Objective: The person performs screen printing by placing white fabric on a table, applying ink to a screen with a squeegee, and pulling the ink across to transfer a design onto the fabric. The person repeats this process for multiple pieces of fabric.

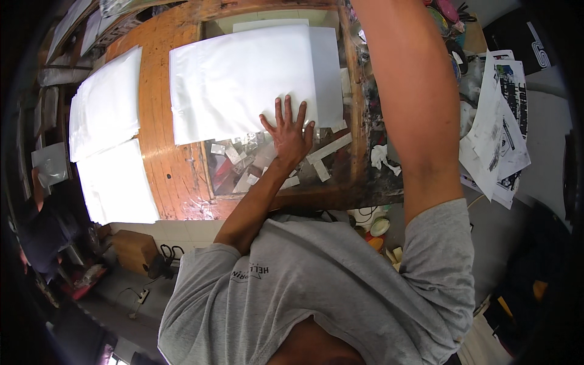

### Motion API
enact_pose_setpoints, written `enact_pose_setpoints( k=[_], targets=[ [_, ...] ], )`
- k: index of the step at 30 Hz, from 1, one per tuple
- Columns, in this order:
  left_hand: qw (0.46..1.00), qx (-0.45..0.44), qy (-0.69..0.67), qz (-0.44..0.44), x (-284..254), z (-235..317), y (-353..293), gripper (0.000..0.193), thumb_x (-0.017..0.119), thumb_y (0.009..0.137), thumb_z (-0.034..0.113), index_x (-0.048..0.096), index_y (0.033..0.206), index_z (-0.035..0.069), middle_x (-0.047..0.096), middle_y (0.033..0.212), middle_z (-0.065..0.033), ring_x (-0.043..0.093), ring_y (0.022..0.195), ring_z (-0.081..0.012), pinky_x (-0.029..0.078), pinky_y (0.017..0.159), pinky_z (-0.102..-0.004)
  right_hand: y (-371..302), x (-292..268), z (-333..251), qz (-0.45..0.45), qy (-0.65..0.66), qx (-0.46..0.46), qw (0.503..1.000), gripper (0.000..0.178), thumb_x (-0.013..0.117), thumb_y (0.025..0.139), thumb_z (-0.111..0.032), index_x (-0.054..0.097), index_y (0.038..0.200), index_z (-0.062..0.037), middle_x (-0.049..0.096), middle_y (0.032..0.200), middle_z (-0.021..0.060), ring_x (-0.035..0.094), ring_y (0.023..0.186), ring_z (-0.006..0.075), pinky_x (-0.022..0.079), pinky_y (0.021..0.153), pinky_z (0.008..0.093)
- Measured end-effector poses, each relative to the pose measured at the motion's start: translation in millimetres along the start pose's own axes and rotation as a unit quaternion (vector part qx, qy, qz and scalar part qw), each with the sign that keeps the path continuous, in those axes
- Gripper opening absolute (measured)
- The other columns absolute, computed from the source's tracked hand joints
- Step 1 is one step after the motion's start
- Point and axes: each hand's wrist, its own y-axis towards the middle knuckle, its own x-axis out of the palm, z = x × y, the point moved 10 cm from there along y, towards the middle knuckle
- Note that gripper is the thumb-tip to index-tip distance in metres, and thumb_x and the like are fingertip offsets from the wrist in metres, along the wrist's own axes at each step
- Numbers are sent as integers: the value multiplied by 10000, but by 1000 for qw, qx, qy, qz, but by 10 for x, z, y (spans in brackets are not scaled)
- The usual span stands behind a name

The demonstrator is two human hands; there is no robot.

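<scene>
My left hand (289,139) lies flat with fingers spread on the near right corner of a smooth white sheet (240,79), perhaps plastic film. Whether it is one sheet or a stack I cannot tell. Beneath it, along the right side, shows a greyish sheet (329,73). Both rest over a glass-like pane set in the wooden table (163,115), with pale scraps (331,148) visible around my wrist. My right forearm (420,91) stretches up past the upper edge of the picture, so my right hand is out of sight.
Two stacks of white sheets (109,100) lie on the table's left side. Printed papers (502,134) hang over the right edge near a crumpled white tissue (384,159). A wooden box (134,250) stands below on the left. Another person's arm (38,190) shows at far left.
</scene>
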Motion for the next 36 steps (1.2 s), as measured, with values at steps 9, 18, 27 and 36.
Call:
enact_pose_setpoints(
  k=[9, 18, 27, 36],
  targets=[
    [1000, -8, 0, 5, -26, 26, -134, 563, 576, 989, 388, 489, 1500, 171, 275, 1631, -196, 222, 1522, -382, 121, 1136, -734, -157, 56, -149, -16, 0, 34, 999, 793, 449, 1004, -638, 746, 819, 74, 710, 803, 237, 680, 740, 325, 541, 706, 479],
    [850, -165, -498, 45, -859, -371, -315, 449, 719, 955, 187, 591, 1366, 58, 639, 1338, -160, 566, 1280, -320, 455, 1056, -371, -767, 619, -404, 132, -28, -27, 990, 665, 604, 925, -634, 717, 827, 14, 699, 742, 227, 703, 671, 359, 554, 651, 452],
    [399, -474, -784, 25, -473, -915, -878, 362, 610, 988, 311, 502, 1249, 85, 456, 1164, -105, 489, 1207, -274, 332, 1119, -667, -2396, 2771, -358, -160, 34, 43, 986, 493, 757, 782, -114, 598, 1248, -85, 680, 1067, 159, 621, 1060, 339, 452, 890, 491],
    [423, -505, -749, 62, -89, -1111, -959, 243, 593, 875, 252, 528, 1027, 73, 460, 1148, -116, 495, 1192, -291, 232, 1125, -733, -2475, 3053, -373, 11, -70, 20, 997, 350, 631, 816, -119, 650, 1165, -126, 641, 965, 68, 609, 998, 248, 395, 834, 491]
  ],
)
